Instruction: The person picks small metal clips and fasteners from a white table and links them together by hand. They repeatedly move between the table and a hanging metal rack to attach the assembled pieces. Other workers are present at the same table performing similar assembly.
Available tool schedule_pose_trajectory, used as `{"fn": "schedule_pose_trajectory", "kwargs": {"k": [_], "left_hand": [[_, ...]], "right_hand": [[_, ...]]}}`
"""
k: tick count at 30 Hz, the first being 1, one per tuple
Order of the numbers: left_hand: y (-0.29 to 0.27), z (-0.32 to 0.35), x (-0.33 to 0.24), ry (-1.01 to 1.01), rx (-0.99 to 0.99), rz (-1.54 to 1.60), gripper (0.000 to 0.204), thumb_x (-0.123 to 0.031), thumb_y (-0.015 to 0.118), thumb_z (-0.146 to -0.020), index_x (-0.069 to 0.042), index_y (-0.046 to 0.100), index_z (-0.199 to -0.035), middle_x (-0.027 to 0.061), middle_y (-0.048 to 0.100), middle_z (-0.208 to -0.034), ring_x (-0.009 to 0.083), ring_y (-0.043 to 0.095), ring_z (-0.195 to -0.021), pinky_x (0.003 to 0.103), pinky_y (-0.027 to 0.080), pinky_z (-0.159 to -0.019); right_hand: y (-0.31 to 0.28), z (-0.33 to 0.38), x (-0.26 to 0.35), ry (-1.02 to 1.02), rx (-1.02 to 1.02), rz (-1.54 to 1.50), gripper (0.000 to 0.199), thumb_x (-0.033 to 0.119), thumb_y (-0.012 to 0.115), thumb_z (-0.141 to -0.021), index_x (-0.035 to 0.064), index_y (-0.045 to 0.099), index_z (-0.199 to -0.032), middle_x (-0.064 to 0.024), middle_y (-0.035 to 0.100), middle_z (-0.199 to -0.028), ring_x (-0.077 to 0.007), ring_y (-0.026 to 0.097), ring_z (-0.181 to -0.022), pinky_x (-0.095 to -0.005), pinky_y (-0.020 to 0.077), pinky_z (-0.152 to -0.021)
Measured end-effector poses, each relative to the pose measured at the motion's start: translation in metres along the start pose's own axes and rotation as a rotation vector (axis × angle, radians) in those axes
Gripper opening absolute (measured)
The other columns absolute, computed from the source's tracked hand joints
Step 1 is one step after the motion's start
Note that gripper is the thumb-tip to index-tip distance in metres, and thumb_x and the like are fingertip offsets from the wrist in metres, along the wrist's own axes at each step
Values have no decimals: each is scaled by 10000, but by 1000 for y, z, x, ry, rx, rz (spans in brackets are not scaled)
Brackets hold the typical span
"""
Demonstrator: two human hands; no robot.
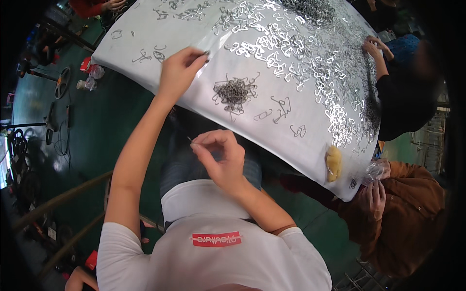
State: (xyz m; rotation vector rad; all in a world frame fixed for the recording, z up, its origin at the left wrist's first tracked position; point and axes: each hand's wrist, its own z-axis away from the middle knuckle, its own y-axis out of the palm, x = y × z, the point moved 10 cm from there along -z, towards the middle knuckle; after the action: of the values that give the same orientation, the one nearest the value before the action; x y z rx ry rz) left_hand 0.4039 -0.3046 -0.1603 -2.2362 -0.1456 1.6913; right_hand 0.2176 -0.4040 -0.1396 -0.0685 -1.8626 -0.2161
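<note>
The two hands are well apart. The left hand point(182, 70) is over the near left part of the desk point(116, 53), thumb and finger pinched on a small dark piece point(208, 54) too blurred to identify. The right hand point(223, 155) is nearer, in front of the person's body and off the desk edge, its fingertips closed on a thin dark piece point(190, 139), of which only a tip shows.

Just right of the left hand, near the desk's near edge, lies a compact dark heap point(234, 94) of bent wire hooks. A few loose hooks point(280, 110) lie to its right, and a small group point(158, 54) lies to the left of the left hand.

Farther out, a broad scatter of shiny hooks point(286, 53) runs across the far and right parts, with a dark mound point(313, 9) at the far side. Judging by that spread, much seems left to handle, while the near heap looks like a portion gathered apart; whether its hooks are finished or waiting, I cannot tell.

At the right corner lies a yellow thing point(333, 164), and beside it a co-worker in a brown sleeve point(412, 194) holds a clear plastic bag point(374, 171). Another co-worker's hand point(374, 47) is at the far right edge.
</note>
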Motion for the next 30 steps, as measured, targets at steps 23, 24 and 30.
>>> {"fn": "schedule_pose_trajectory", "kwargs": {"k": [23,24,30], "left_hand": [[-43,165,-64,-47,-192,176,137,59,678,-796,-5,671,-917,127,612,-1106,217,587,-1056,318,452,-931],[-45,166,-64,-44,-196,173,136,60,676,-797,-4,671,-917,126,612,-1103,217,587,-1057,318,452,-929],[-55,172,-61,-46,-228,168,136,57,679,-796,-6,669,-915,122,612,-1089,213,587,-1054,319,455,-916]], "right_hand": [[-101,-57,-32,97,114,616,106,17,654,-836,70,660,-927,-49,667,-883,-169,658,-750,-284,508,-601],[-113,-69,-37,79,193,776,67,50,662,-823,78,671,-883,-55,664,-855,-198,658,-720,-313,510,-620],[-128,-78,-86,105,644,1129,100,117,662,-806,64,641,-887,-58,639,-872,-243,630,-743,-346,497,-692]]}}
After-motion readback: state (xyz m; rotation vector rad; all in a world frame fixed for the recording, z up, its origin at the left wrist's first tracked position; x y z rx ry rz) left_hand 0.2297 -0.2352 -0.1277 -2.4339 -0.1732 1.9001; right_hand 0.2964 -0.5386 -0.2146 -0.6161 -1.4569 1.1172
